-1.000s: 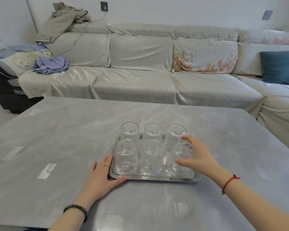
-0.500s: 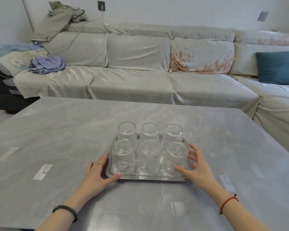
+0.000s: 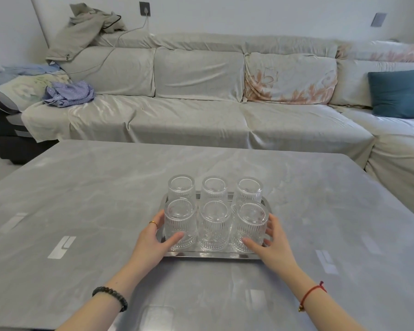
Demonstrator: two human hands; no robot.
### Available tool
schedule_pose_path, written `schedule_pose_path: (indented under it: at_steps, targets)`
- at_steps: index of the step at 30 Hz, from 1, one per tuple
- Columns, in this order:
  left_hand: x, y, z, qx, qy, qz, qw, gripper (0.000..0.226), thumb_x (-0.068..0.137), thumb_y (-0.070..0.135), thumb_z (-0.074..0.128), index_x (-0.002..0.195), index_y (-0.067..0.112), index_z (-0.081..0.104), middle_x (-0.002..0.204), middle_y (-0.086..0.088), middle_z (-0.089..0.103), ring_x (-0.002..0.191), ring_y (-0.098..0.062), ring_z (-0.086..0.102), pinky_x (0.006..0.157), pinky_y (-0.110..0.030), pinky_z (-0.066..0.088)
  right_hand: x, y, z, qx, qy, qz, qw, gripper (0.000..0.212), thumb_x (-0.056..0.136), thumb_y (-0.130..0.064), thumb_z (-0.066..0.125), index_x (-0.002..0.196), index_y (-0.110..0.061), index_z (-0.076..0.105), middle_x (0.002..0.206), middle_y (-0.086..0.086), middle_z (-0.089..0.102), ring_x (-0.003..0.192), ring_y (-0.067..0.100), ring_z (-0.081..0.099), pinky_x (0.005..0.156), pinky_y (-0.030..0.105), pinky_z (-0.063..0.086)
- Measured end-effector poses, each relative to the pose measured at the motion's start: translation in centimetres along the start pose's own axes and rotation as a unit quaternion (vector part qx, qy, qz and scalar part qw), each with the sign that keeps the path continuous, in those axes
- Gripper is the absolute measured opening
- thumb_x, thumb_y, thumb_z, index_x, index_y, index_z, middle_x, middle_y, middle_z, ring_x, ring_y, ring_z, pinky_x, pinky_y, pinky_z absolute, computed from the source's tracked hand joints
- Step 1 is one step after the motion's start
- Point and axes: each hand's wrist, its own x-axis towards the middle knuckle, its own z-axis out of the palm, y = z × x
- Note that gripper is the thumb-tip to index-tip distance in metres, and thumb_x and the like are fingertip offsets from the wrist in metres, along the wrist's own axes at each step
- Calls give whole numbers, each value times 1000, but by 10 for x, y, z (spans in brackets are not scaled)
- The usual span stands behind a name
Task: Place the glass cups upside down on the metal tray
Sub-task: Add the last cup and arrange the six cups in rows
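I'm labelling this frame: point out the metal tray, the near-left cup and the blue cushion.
metal tray (image 3: 213, 254), head view, near front rim.
near-left cup (image 3: 180, 224), head view, ribbed side.
blue cushion (image 3: 399, 93), head view, front face.

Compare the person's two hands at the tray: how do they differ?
The left hand wears a gold ring and a dark beaded bracelet; the right hand has a red string bracelet and no visible ring. The left is at the shiny metal tray's left end, the right at its right end. Both thumbs touch front-row cups.
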Motion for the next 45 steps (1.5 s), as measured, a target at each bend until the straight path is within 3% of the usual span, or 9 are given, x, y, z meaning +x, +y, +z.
schedule_pose_path:
  at_steps: [7,13,19,24,29,36,40,42,45]
  targets:
    - [2,3,-4,5,-16,-9,1000,77,67,33,76,132,27,36,133,8,51,123,-3,43,100,-26,37,-4,-6,1,-32,18,-21,999,92,64,-21,81,135,-26,23,137,-3,37,126,16,38,104,40,39]
    - [-5,22,10,69,46,-37,996,133,42,57,80,142,24,0,153,4,16,138,-20,21,114,-40,23,-30,-35,26,-200,150,-215,944,95,64,-26,81,137,-23,21,148,9,27,138,17,19,112,41,22]
    - [-18,40,49,53,115,-78,989,141,43,54,82,141,17,-11,154,-6,13,140,-23,17,116,-45,19,-36,-29,59,-51,193,-28,979,115,62,-28,81,141,-30,-2,155,2,3,140,18,10,110,35,19]
    - [-14,44,55,55,134,-90,985,137,47,52,82,141,14,-10,153,-11,18,140,-24,20,114,-49,20,-31,-22,67,-39,188,-24,981,117,62,-24,82,142,-29,-4,152,1,12,137,15,15,111,36,24]
    - [-13,39,40,-15,117,-92,989,134,40,81,61,142,24,-5,155,-1,13,140,-20,17,116,-42,18,-28,-23,53,34,180,-10,983,90,72,-58,58,141,-32,6,147,-12,17,132,0,15,109,28,15]
    - [58,46,-5,-126,63,-91,986,59,93,45,24,139,9,27,150,-6,28,137,-18,26,104,-24,16,48,-38,-8,79,100,66,990,46,96,-36,27,139,-17,28,148,4,31,133,18,32,112,27,20]
    - [81,53,-5,-116,-9,-133,984,64,91,52,17,138,12,29,149,-5,30,136,-19,28,109,-31,18,76,-52,-8,90,18,101,991,47,96,-37,22,116,-7,51,128,17,54,103,19,56,82,32,41]
    - [84,54,-2,-120,-17,-141,983,63,91,53,16,138,14,28,149,-5,31,135,-19,29,109,-33,19,82,-52,-7,78,16,113,990,45,96,-40,21,100,-19,60,122,16,57,101,23,56,90,37,37]
    - [85,53,2,-119,-10,-140,983,61,91,53,19,138,15,30,148,-4,33,134,-19,31,106,-32,22,84,-49,-6,67,16,118,991,48,96,-41,19,120,-15,52,130,13,51,116,27,48,108,44,32]
